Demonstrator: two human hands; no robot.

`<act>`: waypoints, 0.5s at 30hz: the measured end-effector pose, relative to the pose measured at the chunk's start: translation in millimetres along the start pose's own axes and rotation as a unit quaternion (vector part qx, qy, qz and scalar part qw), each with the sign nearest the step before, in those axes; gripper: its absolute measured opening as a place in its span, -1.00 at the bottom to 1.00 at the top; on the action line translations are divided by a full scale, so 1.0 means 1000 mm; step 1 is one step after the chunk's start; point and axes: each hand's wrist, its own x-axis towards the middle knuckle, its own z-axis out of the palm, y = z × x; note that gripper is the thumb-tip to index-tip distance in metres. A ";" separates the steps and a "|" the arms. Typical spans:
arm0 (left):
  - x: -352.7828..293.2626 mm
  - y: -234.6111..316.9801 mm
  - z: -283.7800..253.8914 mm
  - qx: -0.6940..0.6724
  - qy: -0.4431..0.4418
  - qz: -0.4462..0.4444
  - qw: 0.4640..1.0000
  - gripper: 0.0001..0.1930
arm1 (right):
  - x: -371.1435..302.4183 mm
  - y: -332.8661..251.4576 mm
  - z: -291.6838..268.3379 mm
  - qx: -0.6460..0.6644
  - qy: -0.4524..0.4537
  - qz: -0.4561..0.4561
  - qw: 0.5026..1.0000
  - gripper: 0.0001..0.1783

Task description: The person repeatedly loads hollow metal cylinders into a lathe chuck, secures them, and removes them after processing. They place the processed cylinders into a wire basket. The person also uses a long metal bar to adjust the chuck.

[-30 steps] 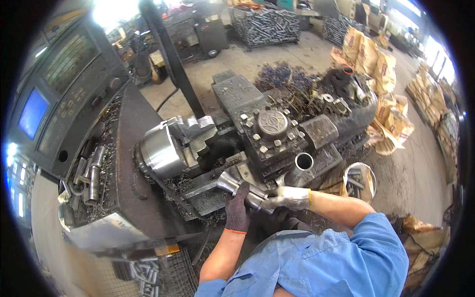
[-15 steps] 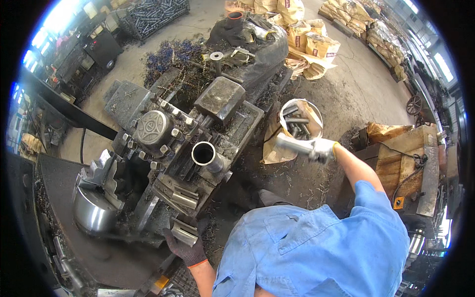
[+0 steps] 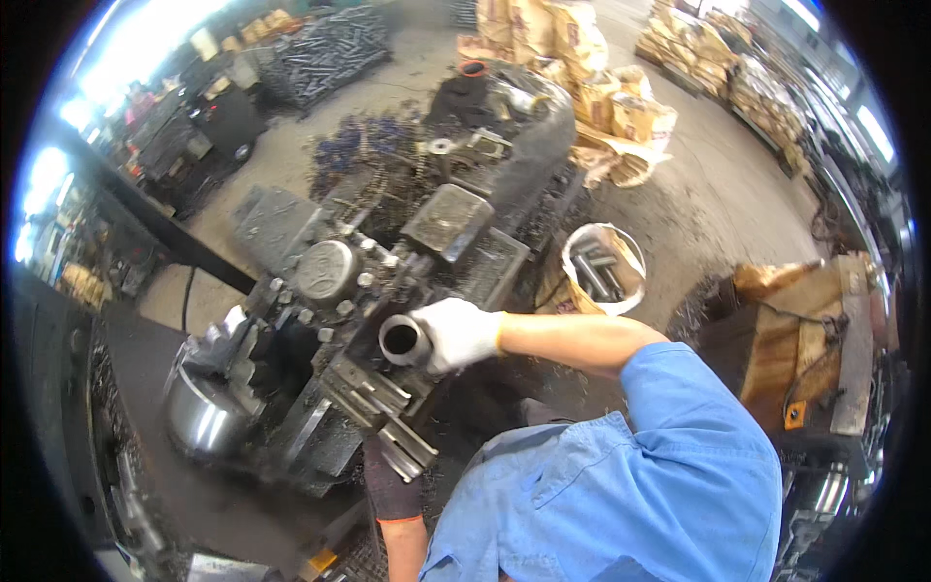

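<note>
My right hand (image 3: 458, 335), in a white glove, is closed around a short metal tube (image 3: 402, 339) that stands upright on the lathe carriage, its open end facing up. Lower down, my left hand (image 3: 391, 490) wears a dark glove with an orange cuff and grips a half-round metal jaw piece (image 3: 407, 449); its fingers are largely hidden behind that piece. A second half-round piece (image 3: 381, 396) rests on the machine just above it. The round-topped tool post (image 3: 326, 272), ringed with bolts, lies to the left of the tube.
A steel chuck (image 3: 199, 407) with stepped jaws is at left. Right of the machine stands an open sack (image 3: 632, 254) with several metal tubes inside. Paper sacks (image 3: 635, 116) are piled behind. A wooden crate (image 3: 776, 359) stands at far right, and curled shavings (image 3: 354, 145) lie beyond the carriage.
My right hand has come left from over the sack, where it held a blurred metal piece, to the standing tube. My left hand keeps the half-round piece. The whole view has shifted slightly.
</note>
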 end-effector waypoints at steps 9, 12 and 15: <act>0.018 0.007 -0.064 -0.162 0.068 0.006 0.984 -0.44 | 0.037 -0.050 0.111 -0.139 -0.083 0.037 0.986 -0.34; 0.026 0.020 -0.082 -0.190 0.140 0.049 0.970 -0.42 | 0.055 -0.044 0.133 -0.232 -0.107 0.017 0.967 -0.40; 0.029 0.033 -0.091 -0.204 0.118 0.128 0.963 -0.38 | 0.069 -0.040 0.135 -0.228 -0.082 0.036 0.970 -0.44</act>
